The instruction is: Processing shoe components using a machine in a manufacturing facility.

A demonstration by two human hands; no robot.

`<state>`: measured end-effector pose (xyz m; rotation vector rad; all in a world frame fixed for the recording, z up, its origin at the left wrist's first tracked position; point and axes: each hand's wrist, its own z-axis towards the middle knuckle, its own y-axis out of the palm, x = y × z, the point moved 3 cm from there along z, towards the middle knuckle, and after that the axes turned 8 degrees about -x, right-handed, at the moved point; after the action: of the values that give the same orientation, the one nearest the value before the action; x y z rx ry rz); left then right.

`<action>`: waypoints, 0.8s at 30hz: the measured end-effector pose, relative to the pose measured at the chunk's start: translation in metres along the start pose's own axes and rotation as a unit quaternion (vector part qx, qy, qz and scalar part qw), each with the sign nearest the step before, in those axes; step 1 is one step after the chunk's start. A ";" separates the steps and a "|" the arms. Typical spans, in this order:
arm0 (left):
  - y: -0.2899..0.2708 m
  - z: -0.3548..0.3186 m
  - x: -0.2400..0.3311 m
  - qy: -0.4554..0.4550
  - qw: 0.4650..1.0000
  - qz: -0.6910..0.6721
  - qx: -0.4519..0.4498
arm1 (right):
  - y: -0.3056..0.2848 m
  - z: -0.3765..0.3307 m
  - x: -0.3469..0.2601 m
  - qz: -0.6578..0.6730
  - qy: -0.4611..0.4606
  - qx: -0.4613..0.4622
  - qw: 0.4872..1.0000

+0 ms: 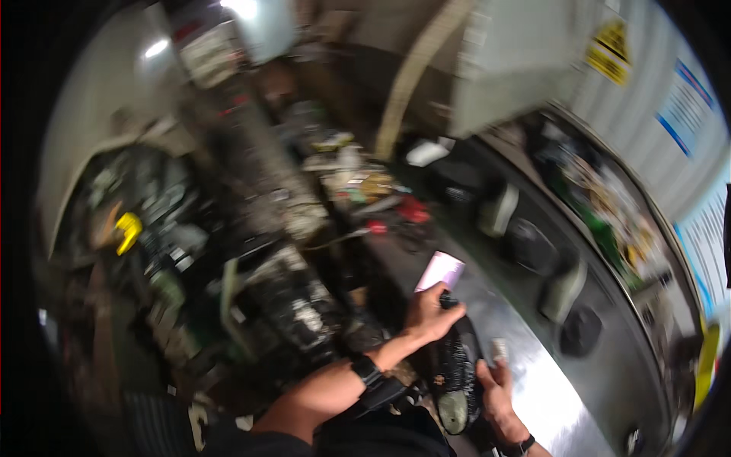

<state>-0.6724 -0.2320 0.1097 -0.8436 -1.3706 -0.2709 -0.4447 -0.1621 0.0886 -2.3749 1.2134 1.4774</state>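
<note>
Near the metal bench's front edge is a long black shoe-like piece with a pale green rounded end toward me. At its far end my left hand is closed, with a small black knob-like part between thumb and fingers. What that part belongs to cannot be made out. A pale pink-white flat rectangle shows just beyond the knuckles. My right hand is beside the black piece's right side, thumb and fingers apart. Something whitish shows at its fingertips; blur hides what it is.
Several dark and pale rounded pieces stand in a row on the dark belt-like strip at right. A shiny metal surface lies right of my hands. Further left are blurred machinery, a yellow object and red-handled items.
</note>
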 end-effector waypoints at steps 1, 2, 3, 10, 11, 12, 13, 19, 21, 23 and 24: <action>-0.022 -0.006 0.015 -0.024 0.999 -0.031 0.022 | 0.017 0.002 -0.006 -0.018 -0.051 -0.011 0.998; -0.053 -0.012 0.015 -0.048 0.998 -0.004 0.047 | 0.041 0.004 -0.009 -0.030 -0.101 -0.032 0.994; -0.087 -0.019 0.022 -0.056 0.994 -0.007 0.094 | 0.064 0.011 -0.008 -0.040 -0.161 -0.060 0.984; -0.303 -0.105 -0.002 -0.195 0.930 -0.071 0.303 | 0.277 0.005 0.015 -0.022 -0.105 -0.231 0.967; -0.338 -0.124 0.002 -0.129 0.937 -0.073 0.317 | 0.304 -0.008 0.012 0.004 -0.090 -0.260 0.962; -0.368 -0.143 0.003 -0.062 0.941 -0.072 0.325 | 0.328 -0.016 0.015 0.028 -0.073 -0.283 0.956; -0.411 -0.165 -0.009 0.017 0.857 0.173 0.485 | 0.342 -0.015 0.028 0.038 -0.075 -0.298 0.951; -0.506 -0.230 -0.113 -0.009 0.778 0.185 0.601 | 0.439 -0.042 0.064 0.056 -0.057 -0.388 0.918; -0.506 -0.230 -0.114 -0.022 0.802 0.157 0.576 | 0.460 -0.043 0.074 0.066 -0.071 -0.385 0.918; -0.509 -0.245 -0.111 0.002 0.849 0.115 0.516 | 0.472 -0.044 0.074 0.083 -0.075 -0.320 0.941; -0.507 -0.260 -0.110 0.020 0.882 0.083 0.463 | 0.475 -0.042 0.065 -0.021 -0.086 -0.269 0.959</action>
<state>-0.8201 -0.7859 0.2020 -0.1357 -1.1802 0.4846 -0.7159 -0.5406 0.2079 -2.4732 0.7861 2.1701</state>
